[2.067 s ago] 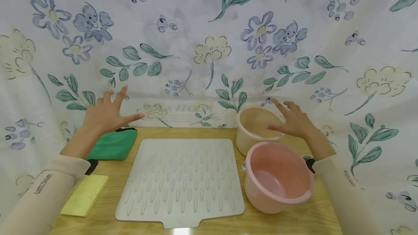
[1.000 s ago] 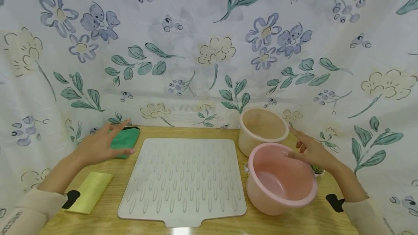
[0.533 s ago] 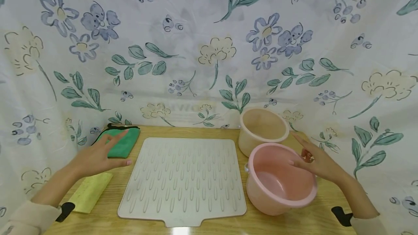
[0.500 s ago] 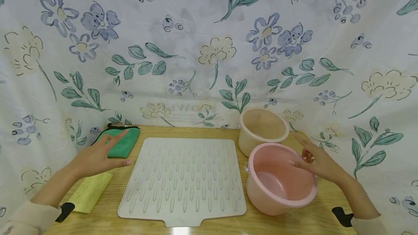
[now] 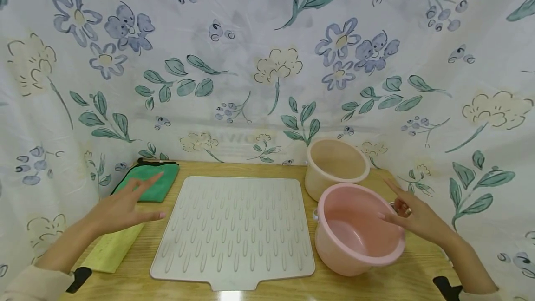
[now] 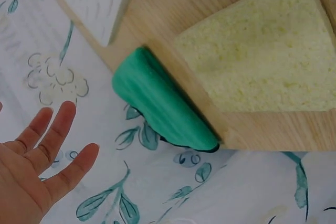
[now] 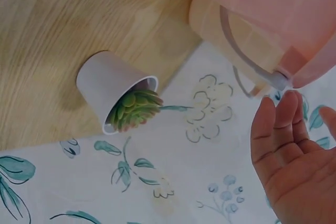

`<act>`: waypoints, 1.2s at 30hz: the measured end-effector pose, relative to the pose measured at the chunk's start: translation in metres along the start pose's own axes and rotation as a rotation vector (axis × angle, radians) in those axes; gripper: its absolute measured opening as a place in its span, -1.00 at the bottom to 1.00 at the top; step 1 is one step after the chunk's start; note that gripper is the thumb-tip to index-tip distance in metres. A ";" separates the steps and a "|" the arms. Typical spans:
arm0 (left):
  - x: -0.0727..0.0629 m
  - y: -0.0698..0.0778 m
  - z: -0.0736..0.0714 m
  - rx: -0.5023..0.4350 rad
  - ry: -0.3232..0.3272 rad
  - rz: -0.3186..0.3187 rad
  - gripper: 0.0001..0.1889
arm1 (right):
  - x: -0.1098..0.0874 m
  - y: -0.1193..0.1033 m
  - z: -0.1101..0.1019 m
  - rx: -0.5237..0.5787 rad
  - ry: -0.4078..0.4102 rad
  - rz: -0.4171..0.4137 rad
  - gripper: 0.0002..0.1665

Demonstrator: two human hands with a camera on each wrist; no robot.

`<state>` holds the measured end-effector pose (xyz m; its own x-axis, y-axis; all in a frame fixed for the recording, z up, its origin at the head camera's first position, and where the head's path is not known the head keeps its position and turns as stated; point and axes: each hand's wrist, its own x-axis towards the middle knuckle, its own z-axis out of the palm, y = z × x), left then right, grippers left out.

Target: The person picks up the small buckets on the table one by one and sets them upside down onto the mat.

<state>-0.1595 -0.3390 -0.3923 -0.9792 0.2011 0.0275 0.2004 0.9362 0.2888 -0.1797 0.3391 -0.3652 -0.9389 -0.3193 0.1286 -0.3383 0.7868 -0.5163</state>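
Observation:
My left hand hovers with thumb and index finger spread, above a yellow sponge-like slab and in front of a folded green cloth piece with a black edge. In the left wrist view the hand holds nothing, and the slab shows a porous surface. At the right side of the pink bucket is my right hand, its index finger extended and the others bent. The right wrist view shows that hand with relaxed fingers near the bucket handle; contact cannot be told.
A white ridged draining tray with a front spout lies mid-table. Behind the pink bucket stands a cream bucket. A small white pot holding a green succulent appears in the right wrist view. A floral curtain hangs behind.
Both hands have come down from in front of the curtain and drawn back toward the body, the right one also moving outward. The tray, buckets and cloth stay in place.

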 end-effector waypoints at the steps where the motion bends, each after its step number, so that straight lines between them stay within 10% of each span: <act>1: -0.001 -0.001 0.001 -0.003 -0.001 0.000 0.08 | -0.002 0.000 0.000 -0.001 0.004 0.003 0.11; 23: -0.016 -0.010 0.035 -0.203 -0.099 0.016 0.03 | -0.043 0.029 0.017 0.081 0.033 0.110 -0.06; 36: -0.025 -0.014 0.051 -0.235 -0.139 -0.017 0.01 | -0.059 0.037 0.033 0.357 0.021 0.151 -0.21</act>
<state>-0.1363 -0.3420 -0.4459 -0.9652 0.2388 -0.1065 0.1549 0.8503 0.5030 -0.1346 0.3697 -0.4196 -0.9788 -0.2000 0.0443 -0.1563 0.5893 -0.7926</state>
